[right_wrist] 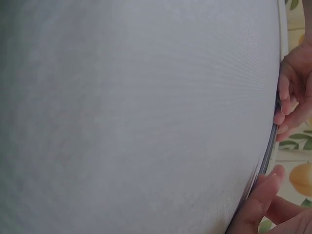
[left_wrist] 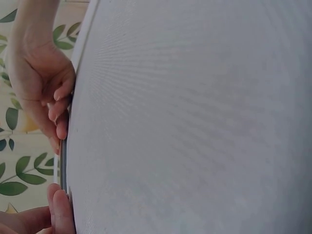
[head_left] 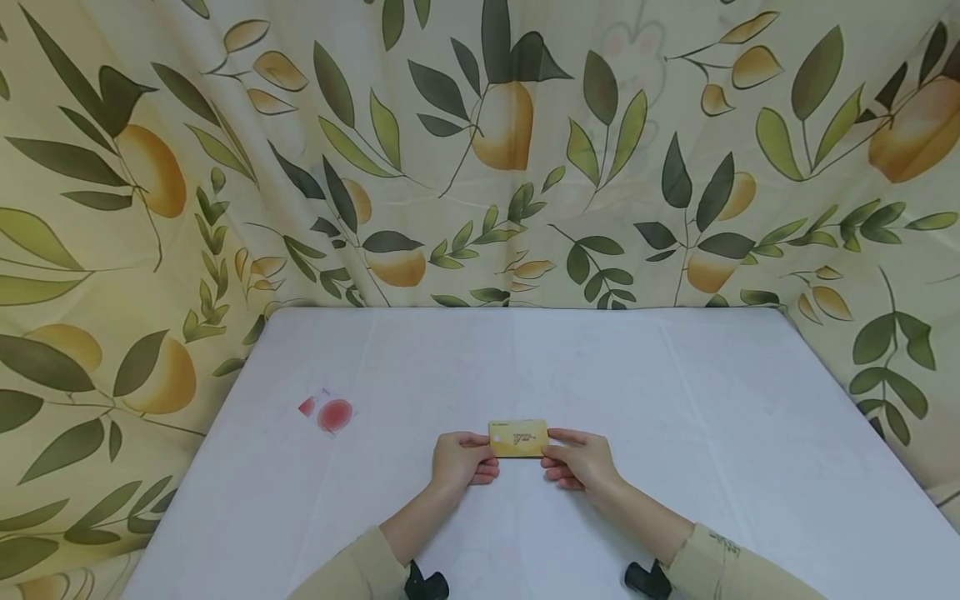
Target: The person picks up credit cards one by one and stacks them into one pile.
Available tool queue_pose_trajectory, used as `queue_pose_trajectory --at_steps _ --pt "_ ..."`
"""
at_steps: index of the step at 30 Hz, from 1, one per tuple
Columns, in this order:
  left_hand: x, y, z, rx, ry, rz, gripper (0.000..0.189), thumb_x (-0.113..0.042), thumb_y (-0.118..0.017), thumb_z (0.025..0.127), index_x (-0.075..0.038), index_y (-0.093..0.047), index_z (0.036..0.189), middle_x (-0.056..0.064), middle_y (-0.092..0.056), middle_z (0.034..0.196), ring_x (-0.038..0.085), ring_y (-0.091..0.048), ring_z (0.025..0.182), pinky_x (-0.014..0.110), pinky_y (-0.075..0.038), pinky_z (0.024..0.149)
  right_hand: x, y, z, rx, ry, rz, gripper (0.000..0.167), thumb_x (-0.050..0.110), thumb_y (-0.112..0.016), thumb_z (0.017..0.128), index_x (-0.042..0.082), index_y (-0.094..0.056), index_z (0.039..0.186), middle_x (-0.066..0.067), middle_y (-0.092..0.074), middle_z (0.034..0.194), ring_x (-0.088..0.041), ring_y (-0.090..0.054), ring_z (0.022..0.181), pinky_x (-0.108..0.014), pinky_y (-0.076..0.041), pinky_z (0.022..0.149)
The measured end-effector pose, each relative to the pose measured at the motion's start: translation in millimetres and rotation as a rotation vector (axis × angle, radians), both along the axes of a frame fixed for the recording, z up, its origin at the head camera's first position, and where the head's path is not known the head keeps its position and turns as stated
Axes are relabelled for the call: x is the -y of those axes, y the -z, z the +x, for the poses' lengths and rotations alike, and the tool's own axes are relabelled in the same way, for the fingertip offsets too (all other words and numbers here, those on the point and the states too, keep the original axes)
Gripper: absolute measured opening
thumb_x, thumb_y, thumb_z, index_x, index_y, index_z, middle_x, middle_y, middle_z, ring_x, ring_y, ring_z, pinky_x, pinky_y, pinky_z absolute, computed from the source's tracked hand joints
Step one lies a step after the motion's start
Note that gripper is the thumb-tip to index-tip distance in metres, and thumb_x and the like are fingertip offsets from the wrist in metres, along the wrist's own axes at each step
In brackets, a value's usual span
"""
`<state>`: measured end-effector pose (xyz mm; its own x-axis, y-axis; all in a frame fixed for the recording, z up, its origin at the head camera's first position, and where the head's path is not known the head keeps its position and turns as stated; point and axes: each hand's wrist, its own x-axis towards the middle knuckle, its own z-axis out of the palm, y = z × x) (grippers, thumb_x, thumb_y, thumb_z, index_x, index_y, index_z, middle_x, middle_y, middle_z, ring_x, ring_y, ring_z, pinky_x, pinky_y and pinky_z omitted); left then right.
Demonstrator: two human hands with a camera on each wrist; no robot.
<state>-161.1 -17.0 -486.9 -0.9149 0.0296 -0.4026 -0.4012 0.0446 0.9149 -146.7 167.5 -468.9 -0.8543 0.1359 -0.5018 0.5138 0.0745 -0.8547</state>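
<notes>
A yellow bank card (head_left: 518, 438) with small dark print lies between the two hands, low over the white table (head_left: 600, 367) in the head view. My left hand (head_left: 461, 458) pinches its left edge between thumb and fingers. At the opposite edge my right hand (head_left: 582, 460) pinches it the same way. Both wrist views show the card only as a thin dark edge (left_wrist: 63, 165) close to the tabletop, with fingertips at either end.
On the left of the table lies a small clear piece with red patches (head_left: 334, 415). Behind the table hangs a curtain (head_left: 480, 208) printed with leaves and yellow fruit. Black wrist straps (head_left: 427, 581) show below the sleeves.
</notes>
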Motion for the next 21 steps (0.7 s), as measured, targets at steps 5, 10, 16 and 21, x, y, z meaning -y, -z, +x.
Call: queue_pose_trajectory --at_steps 5,10,16,21 --pt "0.3 -0.4 -0.1 -0.002 0.006 0.004 0.015 0.003 -0.063 0.080 0.005 -0.063 0.094 0.008 -0.064 0.062 0.012 -0.061 0.048 0.027 -0.055 0.049 0.1 -0.7 1.1 -0.014 -0.004 -0.005 0.042 0.005 -0.064 0.083 -0.001 -0.053 0.123 -0.009 -0.067 0.068 -0.015 -0.063 0.051 -0.024 -0.053 0.046" --pt "0.3 -4.7 1.9 0.004 0.002 0.005 0.013 0.004 -0.062 0.080 0.005 -0.062 0.093 0.010 -0.064 0.063 0.013 -0.062 0.049 0.027 -0.055 0.049 0.1 -0.1 1.9 -0.025 -0.008 0.001 0.041 0.005 -0.064 0.083 -0.001 -0.053 0.123 -0.010 -0.067 0.069 -0.016 -0.064 0.054 -0.025 -0.054 0.047" --pt "0.4 -5.4 2.0 0.014 0.000 -0.003 0.013 0.004 -0.062 0.080 0.004 -0.063 0.093 0.010 -0.064 0.062 0.013 -0.062 0.048 0.028 -0.055 0.049 0.2 0.5 1.9 -0.025 -0.009 0.004 0.041 0.005 -0.063 0.083 -0.001 -0.053 0.122 -0.010 -0.067 0.069 -0.017 -0.065 0.054 -0.025 -0.054 0.047" --pt "1.5 -2.8 1.0 0.017 -0.009 -0.011 0.015 0.003 -0.063 0.079 0.004 -0.063 0.094 0.009 -0.064 0.062 0.013 -0.062 0.048 0.028 -0.055 0.049 0.5 0.0 1.9 -0.025 -0.007 -0.004 0.041 0.006 -0.064 0.083 -0.002 -0.053 0.122 -0.009 -0.067 0.068 -0.016 -0.064 0.053 -0.026 -0.054 0.047"
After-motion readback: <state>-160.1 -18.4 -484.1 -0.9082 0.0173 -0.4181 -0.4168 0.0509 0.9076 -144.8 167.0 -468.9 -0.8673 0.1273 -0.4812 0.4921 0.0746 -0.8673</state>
